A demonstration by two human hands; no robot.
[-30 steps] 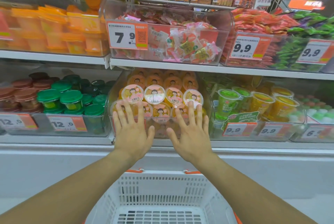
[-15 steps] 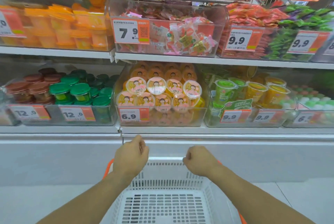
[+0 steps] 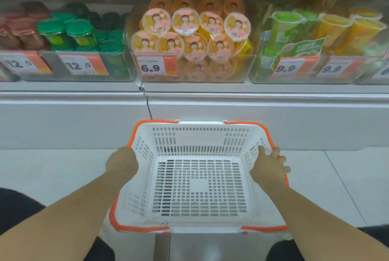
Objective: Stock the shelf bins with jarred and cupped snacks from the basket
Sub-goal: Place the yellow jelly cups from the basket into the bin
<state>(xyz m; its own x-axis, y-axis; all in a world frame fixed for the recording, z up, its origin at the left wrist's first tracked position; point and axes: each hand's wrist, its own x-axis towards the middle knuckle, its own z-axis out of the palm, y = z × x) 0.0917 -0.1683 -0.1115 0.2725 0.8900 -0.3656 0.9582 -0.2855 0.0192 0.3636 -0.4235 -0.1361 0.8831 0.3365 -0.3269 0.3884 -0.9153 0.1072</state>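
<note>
While the shelf (image 3: 189,88) above carries clear bins, the middle bin (image 3: 242,71) holds cups (image 3: 185,21) with cartoon lids behind a 6.9 tag (image 3: 155,65); green-lidded jars (image 3: 80,33) sit to its left, green and yellow cups (image 3: 328,29) to its right. Nothing stands between shelf and basket (image 3: 197,134), which sits low before it over the pale floor (image 3: 52,168), white with orange handles and nothing inside. The left hand (image 3: 121,162) grips the basket's left rim, fingers hidden over the edge. The right hand (image 3: 270,165) grips the right rim, fingers (image 3: 275,152) curled over the orange handle.
</note>
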